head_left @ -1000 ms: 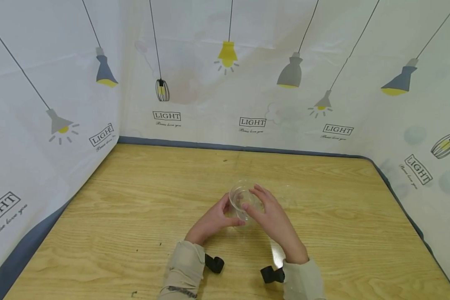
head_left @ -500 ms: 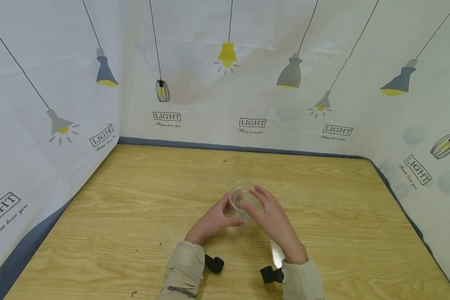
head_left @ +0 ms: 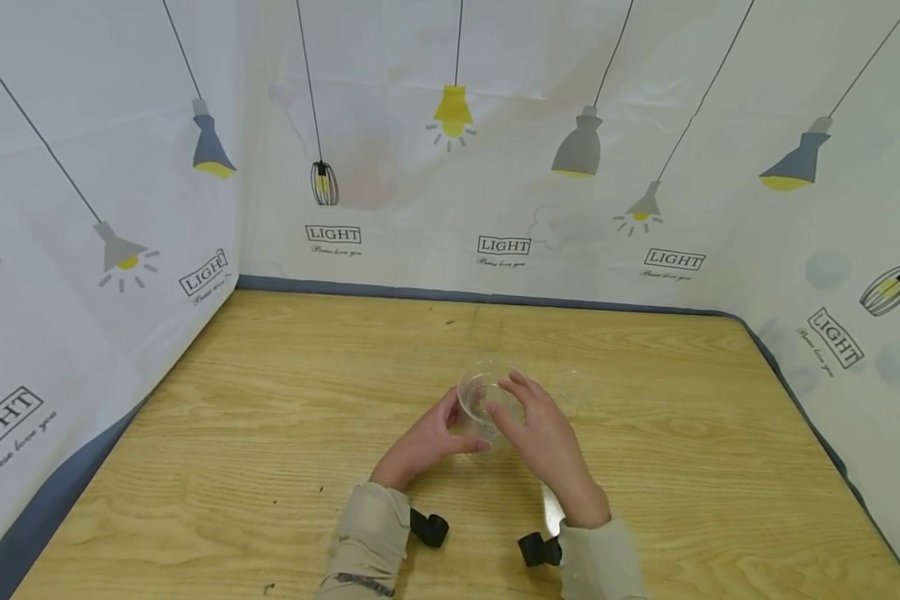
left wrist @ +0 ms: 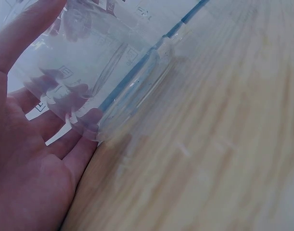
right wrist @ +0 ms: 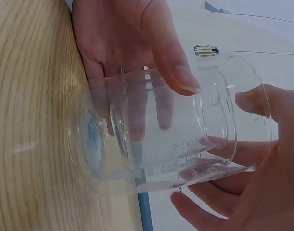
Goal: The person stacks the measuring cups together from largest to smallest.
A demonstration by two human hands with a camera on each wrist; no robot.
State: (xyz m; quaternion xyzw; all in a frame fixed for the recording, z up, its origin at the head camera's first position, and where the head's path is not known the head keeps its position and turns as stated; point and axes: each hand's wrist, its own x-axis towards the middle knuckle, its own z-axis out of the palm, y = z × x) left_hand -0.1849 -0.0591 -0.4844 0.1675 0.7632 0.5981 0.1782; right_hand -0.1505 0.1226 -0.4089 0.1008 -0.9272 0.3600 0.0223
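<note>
Two clear glass beakers stand upright on the table, one nested inside the other. The outer beaker [right wrist: 89, 144] shows its thick base near the wood in the right wrist view. The inner beaker [head_left: 482, 392] has its rim above the outer one. My left hand [head_left: 429, 440] holds the outer beaker's side, with the thumb in front and the fingers [left wrist: 82, 156] spread behind the glass in the left wrist view. At the top right, my right hand [head_left: 546, 435] grips the inner beaker near its rim, thumb and fingers around it. Printed marks show through the glass.
The wood-grain table [head_left: 270, 400] has a few small dark specks. A white backdrop [head_left: 405, 192] printed with lamps closes off the back and both sides. Black camera mounts [head_left: 429, 528] jut inward from the cuffs.
My right wrist has shifted very slightly left. Both hands keep their hold, and the beakers stay in nearly the same place.
</note>
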